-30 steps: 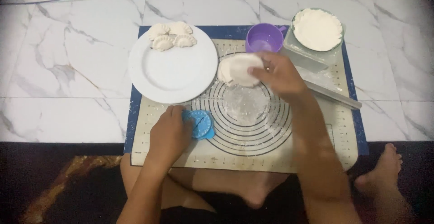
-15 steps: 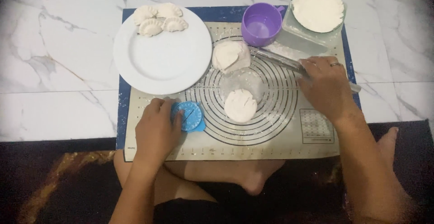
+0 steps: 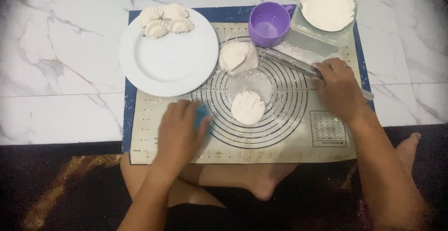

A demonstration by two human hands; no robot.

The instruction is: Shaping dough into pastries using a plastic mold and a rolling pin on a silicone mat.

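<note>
A small flattened dough disc (image 3: 248, 107) lies at the middle of the ringed pastry mat (image 3: 284, 137). My left hand (image 3: 179, 130) rests over a blue dumpling press (image 3: 202, 115), covering most of it, just left of the disc. My right hand (image 3: 338, 88) grips a thin rolling pin (image 3: 289, 63) that lies slanted across the mat's right side. A bigger dough lump (image 3: 238, 56) sits above the disc.
A white plate (image 3: 172, 67) with several folded dumplings (image 3: 164, 21) stands at the back left. A purple cup (image 3: 269, 23) and a bowl of flour (image 3: 327, 7) stand at the back right. The mat lies on a marble floor (image 3: 60, 72); my crossed legs are below it.
My right hand left the dough lump and moved right onto the rolling pin. A small dough disc now lies at the mat's middle. My left hand slid over the blue press.
</note>
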